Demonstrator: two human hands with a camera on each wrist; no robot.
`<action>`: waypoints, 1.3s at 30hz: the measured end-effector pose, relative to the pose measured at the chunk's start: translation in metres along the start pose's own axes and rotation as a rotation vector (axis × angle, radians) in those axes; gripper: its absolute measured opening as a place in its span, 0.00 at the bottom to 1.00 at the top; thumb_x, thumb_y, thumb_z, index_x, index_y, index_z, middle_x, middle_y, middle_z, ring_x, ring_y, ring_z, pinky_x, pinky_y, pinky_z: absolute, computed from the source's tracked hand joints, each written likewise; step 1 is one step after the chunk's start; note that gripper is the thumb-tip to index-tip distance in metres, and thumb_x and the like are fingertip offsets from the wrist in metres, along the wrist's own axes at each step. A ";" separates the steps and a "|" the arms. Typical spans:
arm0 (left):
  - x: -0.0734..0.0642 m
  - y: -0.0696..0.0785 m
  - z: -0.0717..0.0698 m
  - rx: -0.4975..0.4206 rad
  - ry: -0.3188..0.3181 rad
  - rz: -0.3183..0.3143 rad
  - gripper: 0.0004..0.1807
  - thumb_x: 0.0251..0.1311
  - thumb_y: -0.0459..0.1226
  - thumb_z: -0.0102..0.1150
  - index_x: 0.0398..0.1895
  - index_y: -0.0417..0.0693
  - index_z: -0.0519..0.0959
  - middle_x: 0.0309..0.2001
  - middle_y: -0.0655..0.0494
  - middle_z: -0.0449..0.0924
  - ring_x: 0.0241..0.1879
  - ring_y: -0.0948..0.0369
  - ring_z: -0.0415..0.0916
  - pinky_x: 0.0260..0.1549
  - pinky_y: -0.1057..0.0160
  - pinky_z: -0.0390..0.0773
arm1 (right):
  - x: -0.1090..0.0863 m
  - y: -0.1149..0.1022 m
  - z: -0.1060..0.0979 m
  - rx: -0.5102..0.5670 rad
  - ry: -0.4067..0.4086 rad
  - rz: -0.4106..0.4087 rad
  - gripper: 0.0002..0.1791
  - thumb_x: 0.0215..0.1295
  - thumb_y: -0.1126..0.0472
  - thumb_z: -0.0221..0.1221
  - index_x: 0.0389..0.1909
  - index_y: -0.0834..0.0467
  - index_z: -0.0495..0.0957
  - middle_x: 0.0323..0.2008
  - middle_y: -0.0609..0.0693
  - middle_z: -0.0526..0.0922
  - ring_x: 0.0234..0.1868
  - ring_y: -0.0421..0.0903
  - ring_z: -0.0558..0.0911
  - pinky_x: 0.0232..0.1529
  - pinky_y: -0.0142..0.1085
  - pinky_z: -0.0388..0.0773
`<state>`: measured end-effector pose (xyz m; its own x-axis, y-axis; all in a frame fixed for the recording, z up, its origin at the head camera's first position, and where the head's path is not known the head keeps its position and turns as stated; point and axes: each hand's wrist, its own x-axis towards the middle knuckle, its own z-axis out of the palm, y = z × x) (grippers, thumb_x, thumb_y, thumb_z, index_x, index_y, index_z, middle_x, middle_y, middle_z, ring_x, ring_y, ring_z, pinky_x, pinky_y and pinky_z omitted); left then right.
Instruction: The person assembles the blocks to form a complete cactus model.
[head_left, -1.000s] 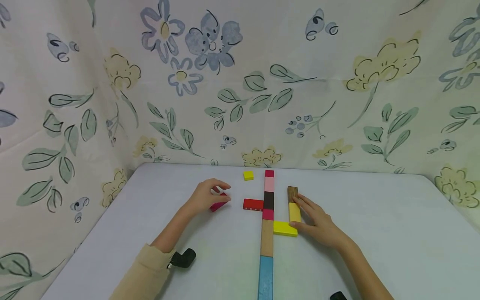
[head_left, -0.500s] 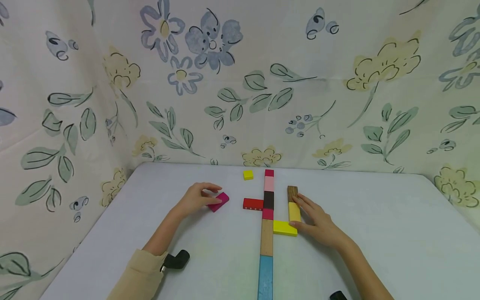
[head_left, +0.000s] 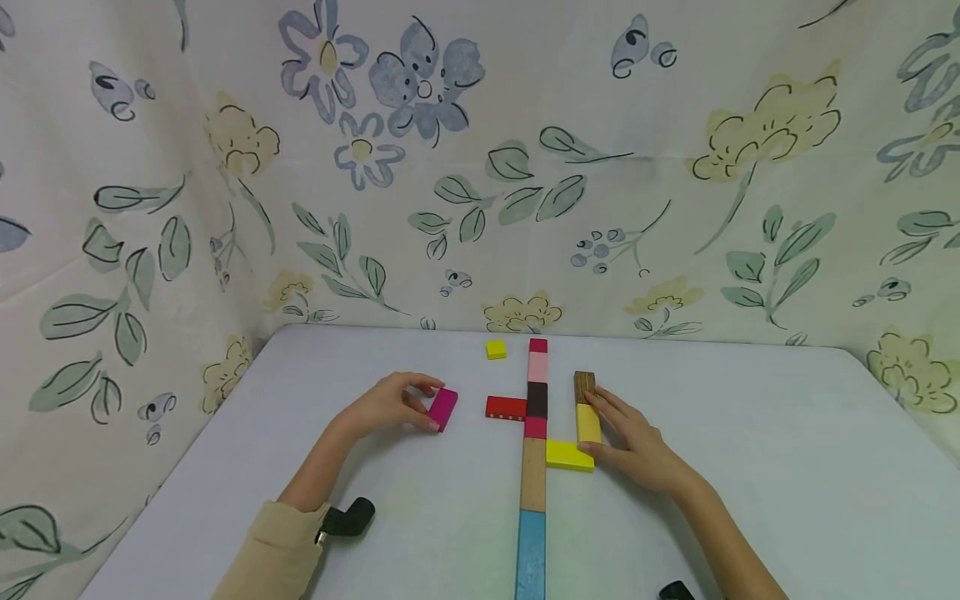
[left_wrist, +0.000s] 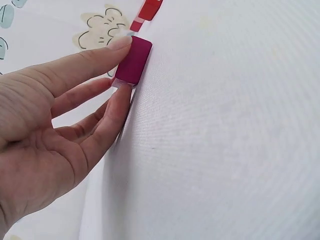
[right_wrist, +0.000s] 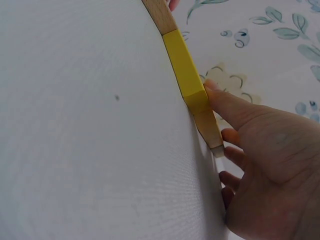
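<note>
My left hand [head_left: 386,406] pinches a magenta block [head_left: 444,409] at its left side, between thumb and fingers. In the left wrist view the same magenta block [left_wrist: 134,61] stands out past the fingertips. My right hand [head_left: 641,450] rests its outstretched fingers along an upright yellow block [head_left: 588,423] and a dark brown wooden block [head_left: 585,387]. Its thumb touches the end of a yellow block lying crosswise [head_left: 566,456]. In the right wrist view the thumb lies against that crosswise yellow block [right_wrist: 184,62], and the other fingers of the right hand [right_wrist: 272,155] reach along the row.
A long line of blocks runs down the middle: pink [head_left: 537,367], black [head_left: 537,400], tan [head_left: 534,475] and blue [head_left: 532,554] among them. A red block [head_left: 506,407] juts left from it. A small yellow block [head_left: 496,350] lies near the white table's [head_left: 720,392] back edge.
My left hand has drawn back to the left and slightly down. The magenta block in it has turned from slanted to nearly upright. The right hand has stayed in place.
</note>
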<state>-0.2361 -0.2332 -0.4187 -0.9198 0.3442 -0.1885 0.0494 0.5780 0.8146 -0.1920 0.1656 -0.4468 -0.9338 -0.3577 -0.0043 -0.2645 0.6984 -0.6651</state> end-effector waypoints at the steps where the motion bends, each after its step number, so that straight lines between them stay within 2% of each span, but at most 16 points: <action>1: 0.000 0.000 0.000 0.008 -0.002 -0.004 0.35 0.55 0.33 0.79 0.68 0.40 0.78 0.59 0.42 0.79 0.47 0.56 0.82 0.49 0.58 0.85 | 0.000 0.000 0.000 0.000 0.000 -0.001 0.47 0.68 0.44 0.66 0.81 0.58 0.62 0.82 0.65 0.56 0.79 0.72 0.55 0.64 0.86 0.51; 6: 0.000 0.002 0.001 0.046 0.007 -0.009 0.35 0.54 0.33 0.80 0.67 0.42 0.78 0.59 0.43 0.79 0.47 0.56 0.81 0.48 0.60 0.85 | 0.000 0.000 0.000 0.005 -0.003 0.004 0.47 0.68 0.43 0.66 0.81 0.58 0.61 0.82 0.64 0.56 0.79 0.72 0.55 0.64 0.86 0.51; 12: 0.002 0.001 0.002 0.064 0.021 0.019 0.34 0.53 0.33 0.80 0.65 0.40 0.78 0.58 0.42 0.80 0.46 0.56 0.82 0.47 0.60 0.86 | -0.001 0.000 0.000 0.009 0.000 0.008 0.46 0.68 0.44 0.66 0.81 0.59 0.62 0.82 0.65 0.56 0.79 0.72 0.55 0.65 0.86 0.51; 21: 0.004 0.001 0.005 0.031 0.026 0.074 0.35 0.53 0.30 0.80 0.65 0.39 0.77 0.57 0.42 0.80 0.44 0.57 0.84 0.45 0.61 0.86 | -0.001 -0.001 -0.001 0.027 -0.010 0.021 0.47 0.67 0.44 0.67 0.81 0.59 0.62 0.83 0.64 0.55 0.80 0.71 0.54 0.68 0.81 0.56; 31: 0.014 0.013 0.008 0.002 0.079 0.034 0.34 0.56 0.32 0.79 0.67 0.43 0.76 0.59 0.43 0.80 0.49 0.54 0.83 0.48 0.57 0.87 | -0.001 -0.002 -0.002 0.034 -0.010 0.011 0.46 0.67 0.45 0.68 0.81 0.59 0.62 0.82 0.64 0.55 0.80 0.71 0.54 0.68 0.81 0.56; 39: 0.025 0.021 0.011 -0.031 0.099 0.029 0.34 0.58 0.33 0.77 0.68 0.45 0.76 0.60 0.43 0.80 0.52 0.52 0.83 0.48 0.56 0.88 | -0.001 -0.003 -0.002 0.029 -0.004 0.003 0.46 0.67 0.45 0.68 0.81 0.60 0.62 0.82 0.64 0.56 0.79 0.72 0.54 0.67 0.81 0.57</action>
<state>-0.2544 -0.2042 -0.4119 -0.9523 0.2843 -0.1108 0.0656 0.5451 0.8358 -0.1910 0.1652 -0.4436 -0.9335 -0.3584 -0.0090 -0.2549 0.6814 -0.6861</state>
